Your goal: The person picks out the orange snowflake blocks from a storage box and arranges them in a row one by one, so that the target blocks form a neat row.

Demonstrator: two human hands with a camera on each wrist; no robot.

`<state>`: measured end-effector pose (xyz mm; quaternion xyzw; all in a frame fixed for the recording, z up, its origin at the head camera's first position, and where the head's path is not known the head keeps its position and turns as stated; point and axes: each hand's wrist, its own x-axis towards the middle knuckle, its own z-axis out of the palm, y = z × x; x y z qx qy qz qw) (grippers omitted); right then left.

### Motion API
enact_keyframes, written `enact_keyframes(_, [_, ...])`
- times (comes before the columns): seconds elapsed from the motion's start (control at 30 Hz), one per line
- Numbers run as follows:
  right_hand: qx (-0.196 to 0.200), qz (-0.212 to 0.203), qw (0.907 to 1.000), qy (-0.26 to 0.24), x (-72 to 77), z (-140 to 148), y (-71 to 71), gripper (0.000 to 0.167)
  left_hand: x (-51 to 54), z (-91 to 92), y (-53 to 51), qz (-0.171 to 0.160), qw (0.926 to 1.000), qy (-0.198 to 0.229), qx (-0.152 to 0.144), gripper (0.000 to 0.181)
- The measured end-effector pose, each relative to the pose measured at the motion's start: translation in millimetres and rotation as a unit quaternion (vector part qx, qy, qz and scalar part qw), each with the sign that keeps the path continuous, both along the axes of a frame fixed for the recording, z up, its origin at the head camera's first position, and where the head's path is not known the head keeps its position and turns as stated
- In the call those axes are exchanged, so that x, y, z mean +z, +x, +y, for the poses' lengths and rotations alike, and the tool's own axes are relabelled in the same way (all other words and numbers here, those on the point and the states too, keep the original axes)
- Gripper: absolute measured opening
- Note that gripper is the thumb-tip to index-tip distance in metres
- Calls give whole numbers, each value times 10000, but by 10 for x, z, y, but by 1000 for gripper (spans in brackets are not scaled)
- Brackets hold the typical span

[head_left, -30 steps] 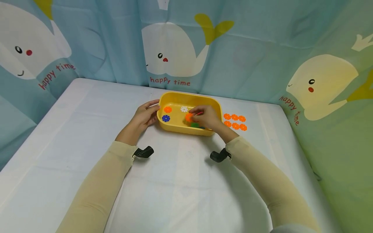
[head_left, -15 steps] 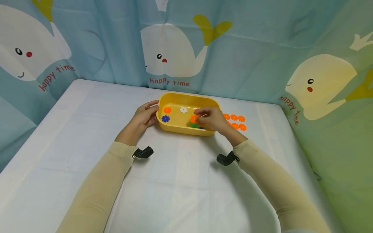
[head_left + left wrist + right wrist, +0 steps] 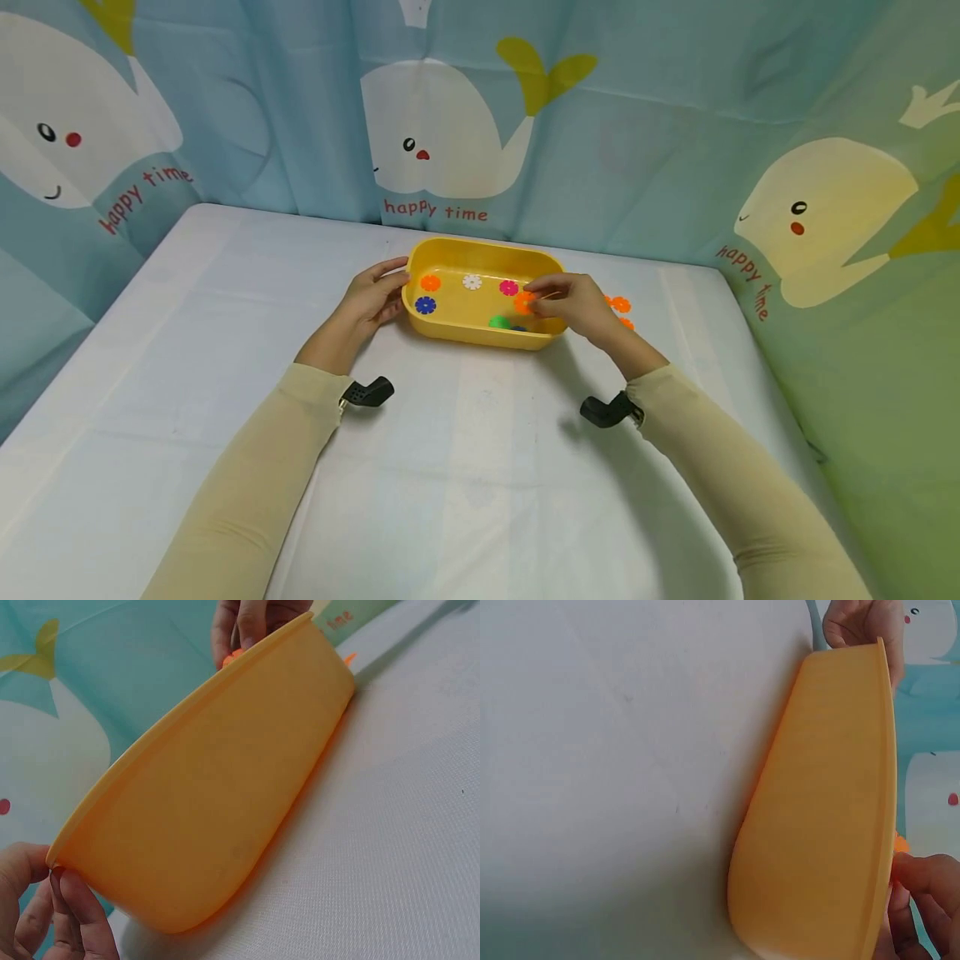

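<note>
A yellow plastic tray (image 3: pixel 480 336) stands on the table. My left hand (image 3: pixel 371 296) grips its left rim, thumb and fingers on either side in the left wrist view. Over the tray's right part, my right hand (image 3: pixel 581 304) pinches an orange snowflake disc (image 3: pixel 522 302) between thumb and fingers. Inside the tray lie a white disc (image 3: pixel 472 282), a pink disc (image 3: pixel 508 287), another orange disc (image 3: pixel 431 283), a blue disc (image 3: pixel 425 305) and a green disc (image 3: pixel 498 322). The front wall partly hides a dark blue piece.
Orange discs (image 3: pixel 621 304) lie on the white-covered table (image 3: pixel 465 467) right of the tray, mostly behind my right hand. A curtain (image 3: pixel 645 167) with whale prints hangs behind the table and along its sides.
My right hand has moved right across the tray with the orange disc. The pink disc has come into sight, and more table discs are covered. My left hand stays put.
</note>
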<state>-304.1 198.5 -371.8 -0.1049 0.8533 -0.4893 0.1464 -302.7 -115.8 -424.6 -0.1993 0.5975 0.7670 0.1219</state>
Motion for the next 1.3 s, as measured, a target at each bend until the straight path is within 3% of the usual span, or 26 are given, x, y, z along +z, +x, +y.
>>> enact_keyframes(0.13, [-53, -70, 9999, -77, 37, 86, -16, 31, -1, -4, -5, 9, 10000, -30, 18, 39])
enact_keyframes(0.77, [-609, 145, 9957, 683, 143, 514, -76, 32, -14, -5, -17, -13, 10000, -45, 15, 39])
enact_keyframes(0.93, [-572, 137, 9945, 865, 151, 638, -84, 36, -15, 8, -22, -43, 10000, -16, 56, 39])
enact_keyframes(1.3, [-691, 62, 9932, 931, 42, 861, -131, 40, -13, 11, -12, -60, 10000, -11, 65, 40])
